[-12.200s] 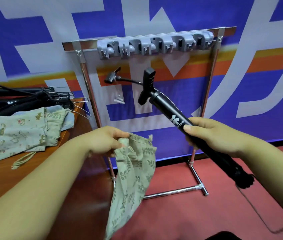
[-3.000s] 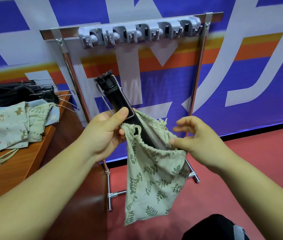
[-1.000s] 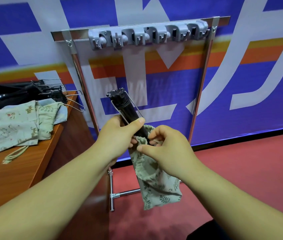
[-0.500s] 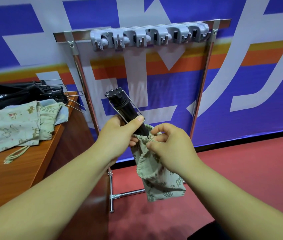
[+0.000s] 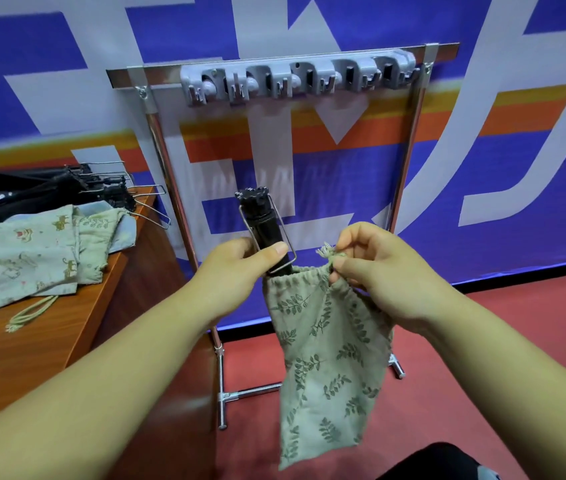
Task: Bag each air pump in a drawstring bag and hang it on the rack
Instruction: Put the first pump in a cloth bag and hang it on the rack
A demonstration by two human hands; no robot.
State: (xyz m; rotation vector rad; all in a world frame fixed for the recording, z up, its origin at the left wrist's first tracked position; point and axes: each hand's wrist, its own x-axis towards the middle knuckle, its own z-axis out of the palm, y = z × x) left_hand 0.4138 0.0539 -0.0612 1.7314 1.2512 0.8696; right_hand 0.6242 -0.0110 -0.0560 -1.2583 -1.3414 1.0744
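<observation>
In the head view, the closing may fail: the air pump (image 5: 260, 220) sticks out of the drawstring bag (image 5: 326, 358), so its wire bracket (image 5: 288, 247) could catch the cloth. In front of the rack (image 5: 157, 133), the left hand (image 5: 240, 271) grips the pump just above the bag's mouth. The right hand (image 5: 378, 271) pinches the cord (image 5: 326, 252) there.

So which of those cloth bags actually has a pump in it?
The leaf-print bag held up before the rack: the black pump sticks out of its mouth. The other bags lie flat on the table at left.
</observation>
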